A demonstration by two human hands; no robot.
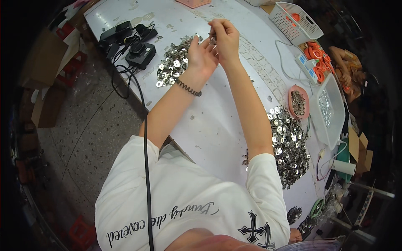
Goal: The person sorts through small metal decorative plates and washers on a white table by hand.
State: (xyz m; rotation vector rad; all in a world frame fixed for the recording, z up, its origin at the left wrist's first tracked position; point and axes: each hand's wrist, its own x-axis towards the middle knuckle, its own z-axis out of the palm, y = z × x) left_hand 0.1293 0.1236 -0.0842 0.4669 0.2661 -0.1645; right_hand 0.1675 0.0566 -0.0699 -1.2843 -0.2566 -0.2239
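Observation:
Over the far part of the white table, my left hand (202,59) lies palm up with its thumb stretched out and fingers apart, a dark coiled band at the wrist. Beside it and touching its fingertips, my right hand (228,39) pinches a small metal piece (213,40), whose exact shape is too small to tell. A pile of small shiny metal pieces with holes (173,62) spreads just left of my left hand. The larger heap of similar metal pieces (289,144) lies right of my right forearm.
Black power adapters (141,55) with cables sit at the left edge. On the right are a pink bowl (307,102) of small parts, a white tray (333,134), a power strip (305,69), orange coils (321,65) and a white basket (293,31). Another person (351,69) sits beyond.

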